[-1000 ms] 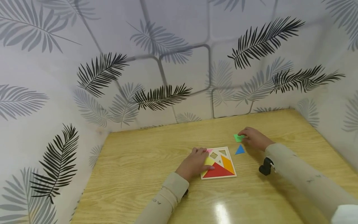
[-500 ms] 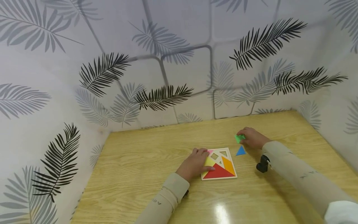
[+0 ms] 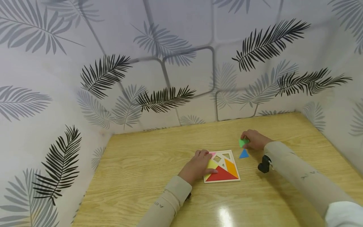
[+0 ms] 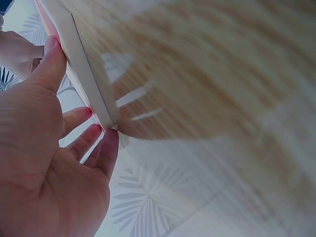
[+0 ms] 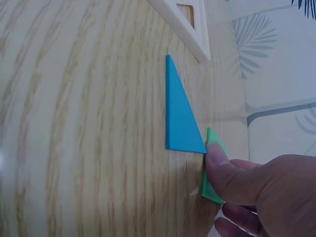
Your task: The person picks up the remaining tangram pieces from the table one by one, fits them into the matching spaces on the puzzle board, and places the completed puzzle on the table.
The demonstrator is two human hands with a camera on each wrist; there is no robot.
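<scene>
The green piece (image 3: pixel 241 143) is just beyond the blue triangle (image 3: pixel 244 154), right of the puzzle board (image 3: pixel 219 152); its length runs nearly upright in the right wrist view; the triangle's tip points away from the person; the right hand (image 3: pixel 254 140) reaches forward, its grip pinching the green piece; the left hand (image 3: pixel 197 165) holds the board's left side.

Softly lit, glaring white on glossy yellow wood-grain table (image 3: pixel 225 216), shadowed under beige right sleeve (image 3: pixel 300 170), dim and blurred in left wrist view, crisper on flat blue triangle (image 5: pixel 182 118)

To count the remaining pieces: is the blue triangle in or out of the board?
Out: the blue triangle lies on the table, apart from the board.
</scene>
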